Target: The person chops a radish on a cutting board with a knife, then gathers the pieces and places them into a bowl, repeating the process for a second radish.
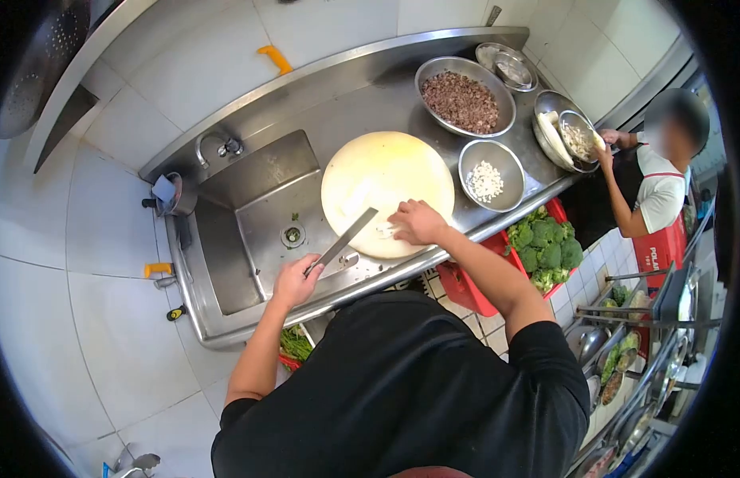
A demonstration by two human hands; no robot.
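Observation:
My left hand is closed on the handle of a kitchen knife. Its grey blade slants up and right over the near-left edge of a round, pale cutting board. Palm down over the board's near right part is my right hand, fingers curved and somewhat apart. Small white chopped pieces lie by its fingertips, partly hidden. Right of the board stands a metal bowl with white chopped pieces in it.
A sink with a faucet is at left. Behind stands a large bowl of brownish minced food. A red crate of broccoli is below the counter edge. At right, a co-worker handles a bowl.

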